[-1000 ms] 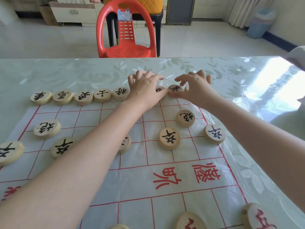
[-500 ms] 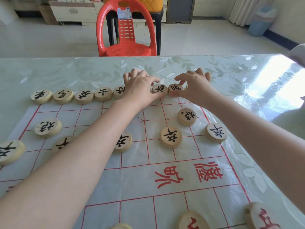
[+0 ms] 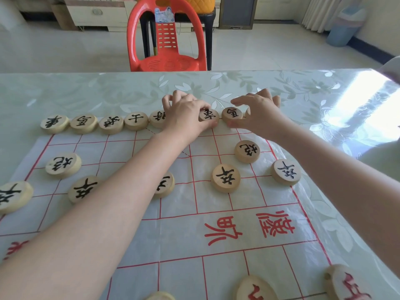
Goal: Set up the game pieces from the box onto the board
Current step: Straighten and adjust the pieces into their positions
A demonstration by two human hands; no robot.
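Xiangqi board (image 3: pixel 177 234), a thin translucent sheet with a red grid, lies flat on the surface (image 3: pixel 86 92), which has a leaf-pattern cover. Wooden disc pieces with black characters line its far edge: chariot piece (image 3: pixel 54 123), left horse piece (image 3: pixel 83 122), left elephant piece (image 3: pixel 110 124), advisor piece (image 3: pixel 136 120) and general piece (image 3: pixel 157 118), edge to edge. Both hands are at the right part of this row. Left hand (image 3: pixel 186 114): fingers curled down over the row just right of the general piece, thumb touching the far edge of the right elephant piece (image 3: pixel 209 117); cannot tell whether it grips anything beneath. Right hand (image 3: pixel 262 113): thumb stretched left above the right horse piece (image 3: pixel 232 114), fingers curled over a mostly hidden piece (image 3: pixel 247 112) at the row's right end; grip cannot be judged. One row nearer: left cannon piece (image 3: pixel 63 165) and right cannon piece (image 3: pixel 247 150). Nearer again, five soldier pieces (image 3: pixel 225 178) spread across the board, two partly under the left forearm. Red-lettered pieces (image 3: pixel 255 289) sit at the near edge. Red plastic chair (image 3: pixel 165 40) stands beyond the far side.
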